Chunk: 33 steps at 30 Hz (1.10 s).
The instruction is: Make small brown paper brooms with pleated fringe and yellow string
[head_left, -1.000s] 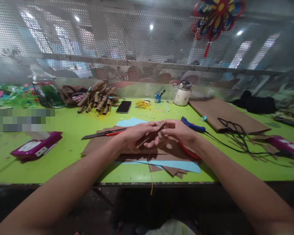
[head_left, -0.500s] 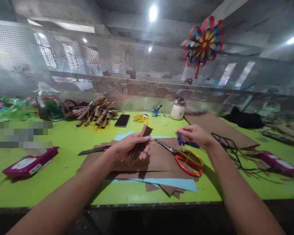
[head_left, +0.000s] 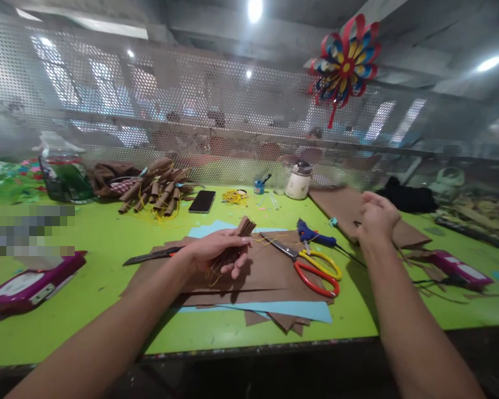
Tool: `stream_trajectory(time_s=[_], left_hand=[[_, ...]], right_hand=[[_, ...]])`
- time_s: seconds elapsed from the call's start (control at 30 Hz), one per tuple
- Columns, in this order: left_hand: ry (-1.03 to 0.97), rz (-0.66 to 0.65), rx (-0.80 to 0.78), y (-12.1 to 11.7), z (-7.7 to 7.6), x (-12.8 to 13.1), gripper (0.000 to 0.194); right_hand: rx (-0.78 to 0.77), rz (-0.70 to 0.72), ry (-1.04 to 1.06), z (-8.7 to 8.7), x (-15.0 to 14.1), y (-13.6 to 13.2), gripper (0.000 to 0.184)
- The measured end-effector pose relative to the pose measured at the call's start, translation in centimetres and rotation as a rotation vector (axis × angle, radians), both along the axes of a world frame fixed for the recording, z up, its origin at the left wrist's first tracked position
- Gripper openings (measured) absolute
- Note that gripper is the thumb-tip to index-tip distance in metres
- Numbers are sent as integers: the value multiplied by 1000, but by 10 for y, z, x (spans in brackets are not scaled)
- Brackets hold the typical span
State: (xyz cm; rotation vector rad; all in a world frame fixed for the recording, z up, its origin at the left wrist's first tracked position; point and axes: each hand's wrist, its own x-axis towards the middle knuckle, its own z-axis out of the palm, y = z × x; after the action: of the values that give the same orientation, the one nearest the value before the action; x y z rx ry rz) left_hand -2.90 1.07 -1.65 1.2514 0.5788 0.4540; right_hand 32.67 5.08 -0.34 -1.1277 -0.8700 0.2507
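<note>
Scissors with one red and one yellow handle (head_left: 291, 252) lie between the two hands, blades aimed left toward the left hand (head_left: 218, 250), on a stack of brown paper sheets (head_left: 270, 277). Behind the handles rests a blue glue gun (head_left: 316, 236); its dark cord runs right, toward the right arm. A utility knife (head_left: 147, 257) lies left of the stack, partly behind the left forearm. Farther back on the green table (head_left: 103, 249) are a bundle of rolled paper tubes (head_left: 162, 191), a phone (head_left: 202, 202) and tangled yellow string (head_left: 234, 197).

The pleated brown paper (head_left: 246, 226), narrow with ridged edges, sits above the stack, gripped between left thumb and fingers; thin yellow thread hangs under it. The right hand (head_left: 378, 217) is raised at the right, fingers curled; whether it pinches thread cannot be told.
</note>
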Motion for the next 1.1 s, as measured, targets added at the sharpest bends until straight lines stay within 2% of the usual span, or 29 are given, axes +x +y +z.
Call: stream_trajectory(time_s=[0.07, 0.13, 0.17, 0.23, 0.27, 0.3, 0.33, 0.4, 0.43, 0.47, 0.5, 0.6, 0.7, 0.77, 0.83, 0.93, 1.1], left_hand=[[29, -12, -1, -3, 1, 1, 19], [58, -40, -7, -8, 2, 4, 18], [76, -59, -12, -10, 1, 5, 17], [121, -89, -17, -15, 1, 8, 18], [130, -81, -17, -16, 2, 8, 19], [121, -56, -8, -16, 2, 9, 20], [95, -17, 7, -16, 4, 8, 22], [-9, 94, 42, -12, 9, 6, 25], [-82, 165, 50, -10, 12, 5, 25], [-162, 242, 50, -8, 17, 4, 24], [-247, 327, 43, -7, 22, 4, 20], [-433, 531, 37, -8, 38, 8, 18], [-518, 611, 68, -13, 56, 12, 24], [-544, 684, 120, -14, 66, 10, 25], [-562, 771, 164, -11, 74, 2, 23], [-561, 835, 157, 0, 79, -15, 23], [-546, 934, 73, 24, 66, -31, 25]], right_hand=[[96, -46, -52, 9, -19, -12, 20], [116, 66, -169, 18, -50, -29, 16], [91, 208, -274, 22, -67, -37, 17], [-3, 694, -679, 31, -100, -53, 35], [-8, 835, -816, 34, -113, -59, 44], [-10, 880, -893, 37, -124, -64, 47], [33, 828, -892, 38, -131, -68, 39], [92, 629, -768, 36, -139, -72, 16], [89, 562, -694, 32, -141, -73, 14], [51, 559, -642, 27, -142, -73, 21], [-8, 617, -611, 22, -145, -72, 27], [-159, 985, -524, 5, -164, -71, 25], [-174, 1265, -310, -4, -194, -73, 35], [-257, 1422, -186, -7, -212, -79, 34], [-435, 1481, -87, -10, -221, -89, 33], [-673, 1524, 6, -18, -219, -108, 40], [-791, 1653, 25, -32, -193, -140, 44]])
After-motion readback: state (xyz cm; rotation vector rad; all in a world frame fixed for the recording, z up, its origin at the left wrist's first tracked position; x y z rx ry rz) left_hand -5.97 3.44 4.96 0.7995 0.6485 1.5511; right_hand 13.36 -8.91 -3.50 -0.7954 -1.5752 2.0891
